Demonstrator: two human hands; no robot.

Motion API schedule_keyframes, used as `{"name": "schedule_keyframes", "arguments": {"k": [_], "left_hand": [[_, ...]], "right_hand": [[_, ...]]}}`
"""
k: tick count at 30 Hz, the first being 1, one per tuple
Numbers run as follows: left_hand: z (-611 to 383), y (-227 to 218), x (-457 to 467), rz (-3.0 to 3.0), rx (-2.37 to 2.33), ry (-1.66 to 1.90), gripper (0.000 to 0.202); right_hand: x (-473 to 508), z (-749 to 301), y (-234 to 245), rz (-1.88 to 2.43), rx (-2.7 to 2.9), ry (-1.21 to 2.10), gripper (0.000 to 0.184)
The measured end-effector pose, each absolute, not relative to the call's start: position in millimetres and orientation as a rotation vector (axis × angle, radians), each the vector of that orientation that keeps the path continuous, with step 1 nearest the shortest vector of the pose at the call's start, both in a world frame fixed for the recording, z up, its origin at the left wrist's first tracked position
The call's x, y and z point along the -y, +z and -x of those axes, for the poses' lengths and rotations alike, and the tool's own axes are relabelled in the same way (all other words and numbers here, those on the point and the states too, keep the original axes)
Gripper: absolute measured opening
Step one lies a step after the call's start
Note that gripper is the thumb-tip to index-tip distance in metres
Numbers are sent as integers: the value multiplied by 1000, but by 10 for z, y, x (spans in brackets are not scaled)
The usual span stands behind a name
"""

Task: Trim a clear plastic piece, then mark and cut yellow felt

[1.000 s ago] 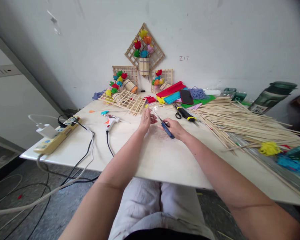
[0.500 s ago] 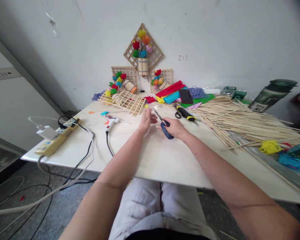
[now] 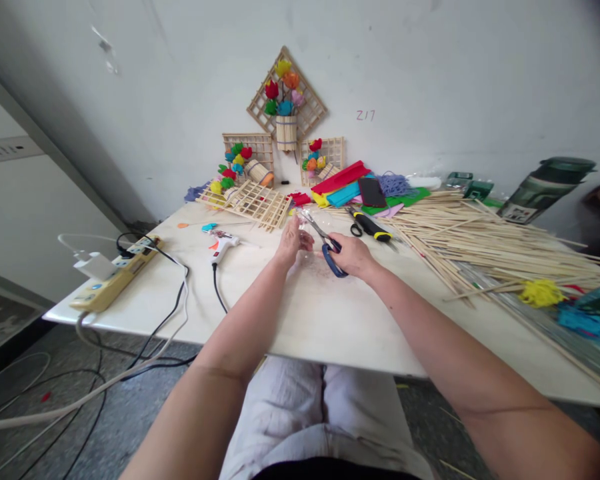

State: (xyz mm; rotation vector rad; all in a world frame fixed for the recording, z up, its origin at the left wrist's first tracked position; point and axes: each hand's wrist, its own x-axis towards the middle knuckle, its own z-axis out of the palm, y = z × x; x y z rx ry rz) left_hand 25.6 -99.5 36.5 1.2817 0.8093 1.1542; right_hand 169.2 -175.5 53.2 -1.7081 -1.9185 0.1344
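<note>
My right hand (image 3: 351,255) is closed around the blue handles of a pair of scissors (image 3: 325,245), whose blades point up and left toward my left hand. My left hand (image 3: 292,241) hovers over the white table (image 3: 300,313) with its fingers curled around something small that I cannot make out, right at the scissor blades. Both hands meet near the table's middle, just in front of a flat wooden lattice panel (image 3: 253,198).
A white glue gun (image 3: 220,245) and a power strip (image 3: 111,275) with cables lie to the left. Black-and-yellow scissors (image 3: 369,228), coloured felt sheets (image 3: 345,185), a heap of bamboo sticks (image 3: 485,243) and yellow yarn (image 3: 537,293) lie to the right. Lattice flower crafts (image 3: 286,107) lean on the wall.
The scissors have tilted slightly and their handles moved closer together in my right hand. My left hand stays at the blades, hardly moved.
</note>
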Motion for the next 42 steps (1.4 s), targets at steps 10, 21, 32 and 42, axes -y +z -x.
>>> {"name": "schedule_keyframes", "arguments": {"k": [10,21,32,42], "left_hand": [[-252,360,928,-1346,-982,1213,51],[-286,410,944,-1399,-991,1344,45],[-285,412,978,-1469,-953,1299,42],[-256,447,1007,-1495,-915,1230,39]], "right_hand": [[1738,-1694,523,1657,1802,283,32],[1815,-1735,610,1186,1407,1480,30],[1810,-1749,606,1119,1357,1570,38],[1830,-1756,615,1085,1343,1574,38]]}}
